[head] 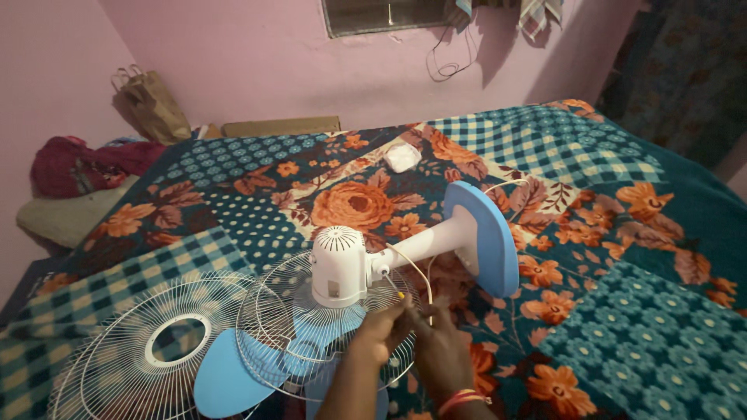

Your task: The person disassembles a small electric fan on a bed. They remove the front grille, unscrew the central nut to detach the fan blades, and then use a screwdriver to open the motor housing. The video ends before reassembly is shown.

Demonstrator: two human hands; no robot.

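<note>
A table fan lies on its side on the bed. Its white motor housing (338, 264) points down into the rear wire grille (272, 307), and its blue base (489, 233) stands on edge to the right. My left hand (380, 330) grips a thin screwdriver (394, 291) with a yellow tip, aimed at the fan's neck joint (381, 267). Right beside it, my right hand (440, 350) is closed around the thin white cord (416, 272) that loops from the neck. A red and orange thread band sits on my right wrist.
The detached front grille (132, 350) lies at the lower left, with a blue fan blade (229, 381) next to it. The bed is covered by a floral patchwork bedspread (622, 257). A small white object (402, 158) lies further up the bed. A brown paper bag (156, 105) leans on the pink wall.
</note>
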